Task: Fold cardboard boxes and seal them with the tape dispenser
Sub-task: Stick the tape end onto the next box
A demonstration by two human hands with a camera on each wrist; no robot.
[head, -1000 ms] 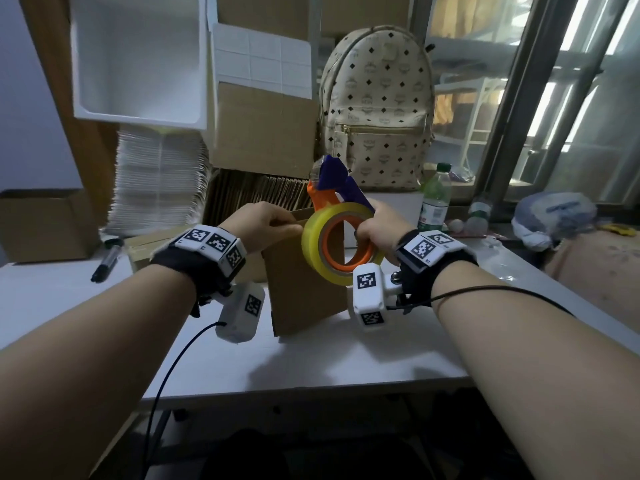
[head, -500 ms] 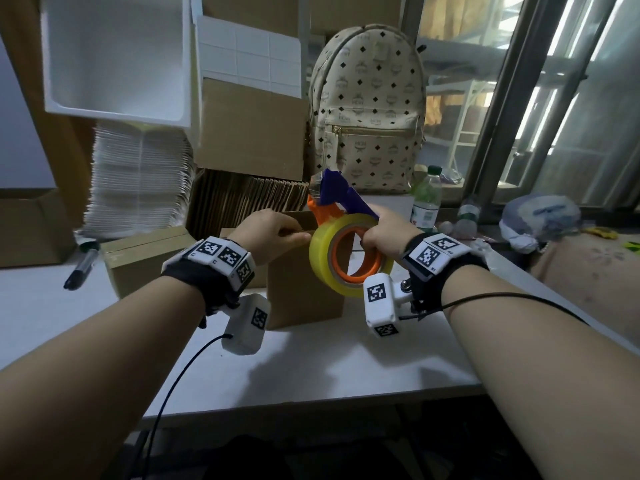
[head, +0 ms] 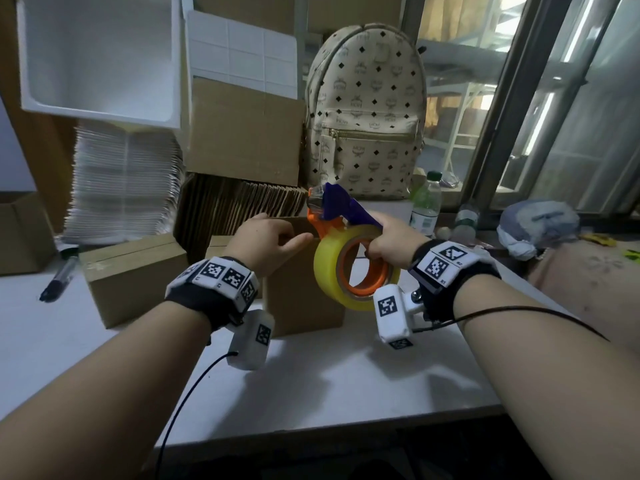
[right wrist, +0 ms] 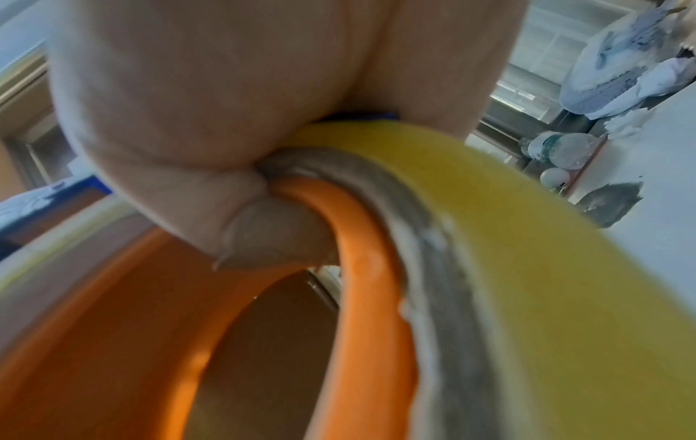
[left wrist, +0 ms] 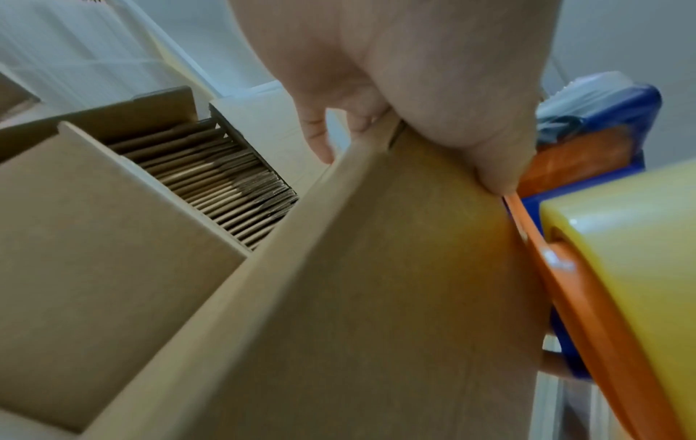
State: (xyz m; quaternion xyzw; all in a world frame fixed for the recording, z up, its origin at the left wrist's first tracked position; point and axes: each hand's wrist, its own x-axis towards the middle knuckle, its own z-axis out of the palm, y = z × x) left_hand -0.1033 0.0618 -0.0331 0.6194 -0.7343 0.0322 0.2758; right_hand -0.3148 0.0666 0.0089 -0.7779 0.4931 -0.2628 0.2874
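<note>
A brown cardboard box (head: pixel 301 296) stands upright on the white table (head: pixel 346 382), and my left hand (head: pixel 270 240) grips its top edge, thumb on the near face (left wrist: pixel 489 148). The box face (left wrist: pixel 376 297) fills the left wrist view. My right hand (head: pixel 391 242) grips the tape dispenser (head: pixel 332 209), orange and blue with a yellow tape roll (head: pixel 332 268), held at the box's top right corner. In the right wrist view my fingers (right wrist: pixel 226 148) curl through the orange ring (right wrist: pixel 369 268) beside the yellow roll (right wrist: pixel 527 268).
A taped box (head: pixel 135 275) sits to the left, with a black marker (head: pixel 57 280) beyond it. Behind are flat cardboard sheets (head: pixel 242 206), a white stack (head: pixel 121 178), a patterned backpack (head: pixel 367 112) and bottles (head: pixel 426 206). A window frame (head: pixel 502 116) is at the right.
The view has shifted slightly, so both hands, box and dispenser sit a little further right in the frame. Grips are unchanged.
</note>
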